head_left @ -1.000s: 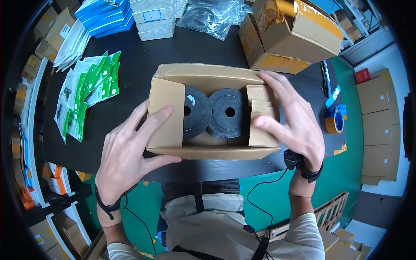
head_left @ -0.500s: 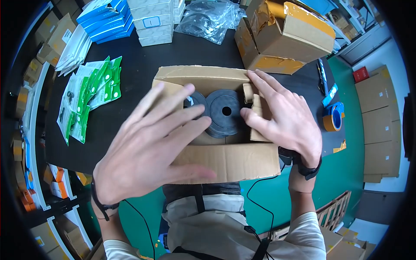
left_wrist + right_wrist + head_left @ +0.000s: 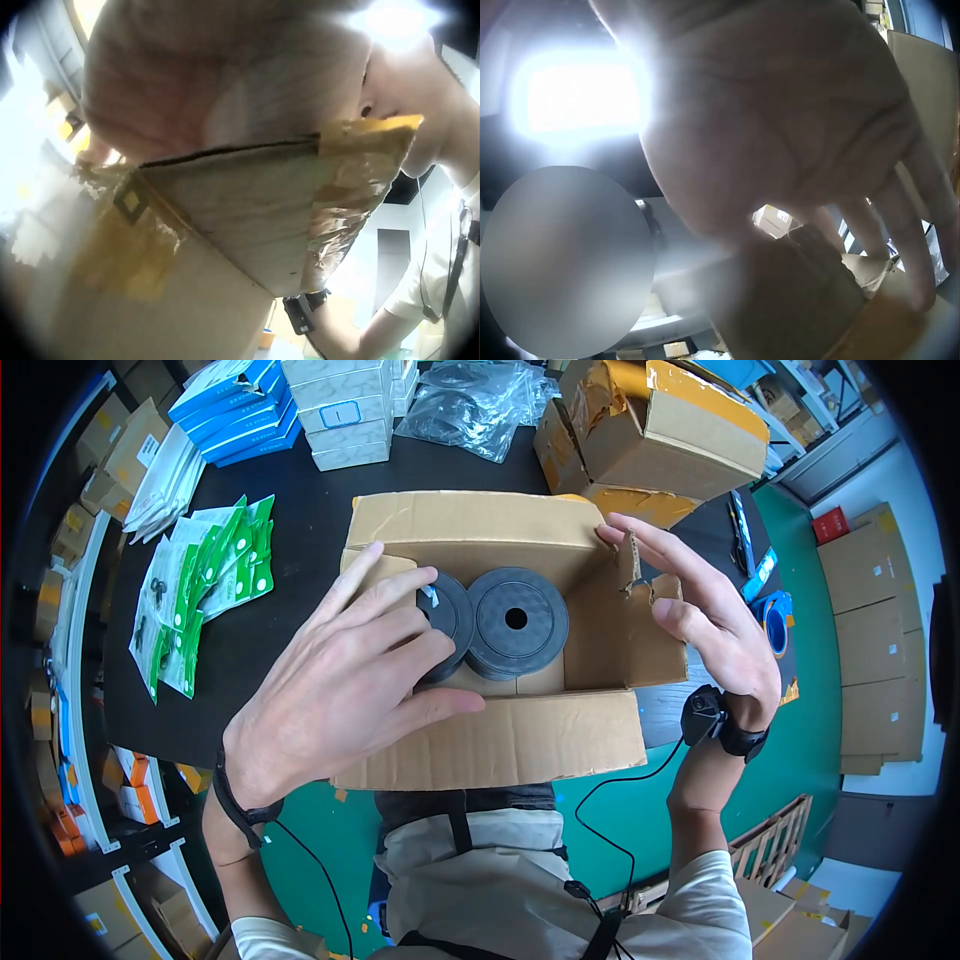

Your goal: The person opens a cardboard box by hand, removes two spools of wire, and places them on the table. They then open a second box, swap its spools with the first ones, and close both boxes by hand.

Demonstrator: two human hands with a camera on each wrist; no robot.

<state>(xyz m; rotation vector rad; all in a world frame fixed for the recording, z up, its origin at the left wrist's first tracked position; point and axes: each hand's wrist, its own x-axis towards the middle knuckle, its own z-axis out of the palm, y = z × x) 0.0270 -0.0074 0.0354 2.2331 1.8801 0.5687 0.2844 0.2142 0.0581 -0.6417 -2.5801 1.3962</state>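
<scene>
An opened cardboard box (image 3: 560, 725) stands in front of me with two black spools (image 3: 540, 605) side by side inside. Its front flap (image 3: 500, 750) is folded outward toward my body, and the torn right flap (image 3: 655, 645) tilts out. My left hand (image 3: 330, 680) spreads over the left flap and the left spool, partly hiding both. The left thumb reaches across the top of the front flap. Tape covers part of the cardboard (image 3: 232, 217) below the palm in the left wrist view. My right hand (image 3: 715, 615) lies at the right flap, fingers extended toward the back corner, thumb at the torn edge.
Green-and-white packets (image 3: 205, 575) lie on the left of the dark table (image 3: 470, 475). Blue boxes (image 3: 235, 420), pale boxes (image 3: 340, 415) and clear plastic bags (image 3: 475, 410) line the back. Another cardboard box (image 3: 670, 435) stands back right, with blue tape (image 3: 775, 622) by the right edge.
My left hand has moved from the box's left side over its top, and the front flap has folded outward. The right flap has swung outward as the right hand shifted right.
</scene>
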